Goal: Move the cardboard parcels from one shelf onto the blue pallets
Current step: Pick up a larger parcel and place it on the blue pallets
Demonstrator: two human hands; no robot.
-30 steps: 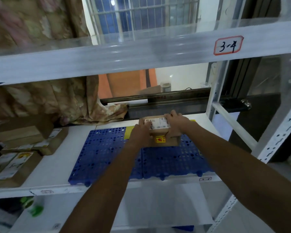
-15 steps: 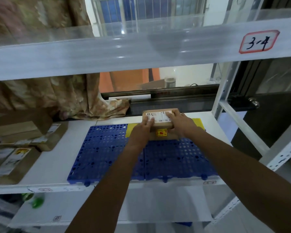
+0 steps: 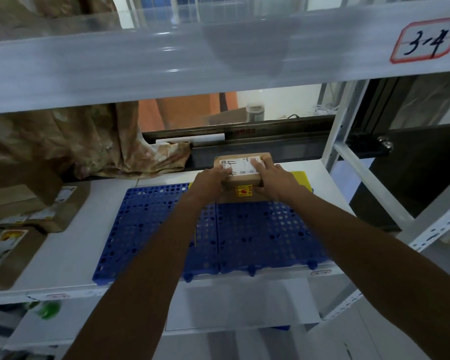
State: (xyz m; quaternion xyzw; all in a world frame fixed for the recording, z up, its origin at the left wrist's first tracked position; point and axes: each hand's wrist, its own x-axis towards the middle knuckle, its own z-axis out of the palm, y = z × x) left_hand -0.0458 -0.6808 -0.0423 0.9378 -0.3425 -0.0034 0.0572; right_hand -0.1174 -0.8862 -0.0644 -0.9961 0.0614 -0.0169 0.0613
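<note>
A small cardboard parcel (image 3: 242,170) with a white shipping label on top and a yellow-red sticker on its front sits at the far edge of the blue perforated pallets (image 3: 151,224) on the white shelf. My left hand (image 3: 210,181) grips its left side and my right hand (image 3: 273,181) grips its right side. A yellow flat piece (image 3: 300,179) shows under the pallets at the back right.
Several more cardboard parcels (image 3: 34,211) lie on the left part of the same shelf (image 3: 70,255). A patterned curtain (image 3: 89,141) hangs behind them. The shelf board above (image 3: 192,55) carries a "3-4" label (image 3: 424,40). A white upright post (image 3: 335,141) stands at the right.
Both hands have pushed the parcel farther back along the pallets toward the rear of the shelf. The view has shifted slightly closer and to the left.
</note>
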